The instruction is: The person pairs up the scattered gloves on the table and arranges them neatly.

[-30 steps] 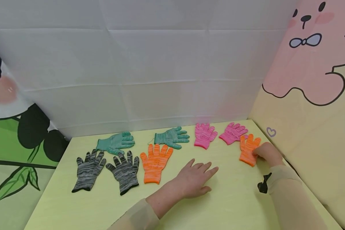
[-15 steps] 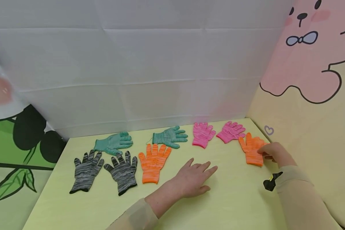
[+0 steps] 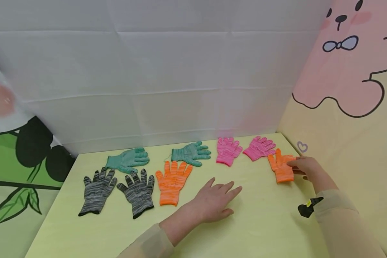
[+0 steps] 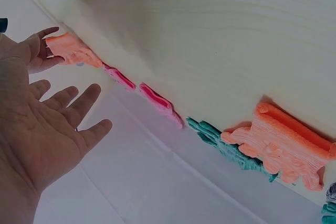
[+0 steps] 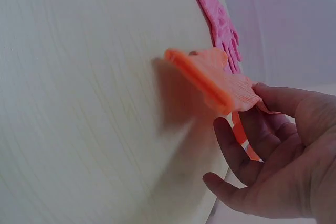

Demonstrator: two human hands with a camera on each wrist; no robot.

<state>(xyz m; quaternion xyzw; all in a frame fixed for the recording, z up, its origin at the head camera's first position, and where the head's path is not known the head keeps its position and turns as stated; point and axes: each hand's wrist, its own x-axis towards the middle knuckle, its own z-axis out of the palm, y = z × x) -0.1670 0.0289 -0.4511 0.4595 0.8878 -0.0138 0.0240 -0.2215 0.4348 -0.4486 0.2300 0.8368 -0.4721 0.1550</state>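
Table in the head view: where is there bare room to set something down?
Bare table shows between the left hand and right sleeve, and on the near side of the gray gloves. Crowded: behind and beside those, with green gloves and an orange glove close by.

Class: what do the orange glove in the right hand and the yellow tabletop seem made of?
Held orange glove: matte knit, likely cotton or synthetic yarn, from the fine stitch texture. Yellow tabletop: smooth, dull, possibly wood or a printed covering, from faint grain-like streaks.
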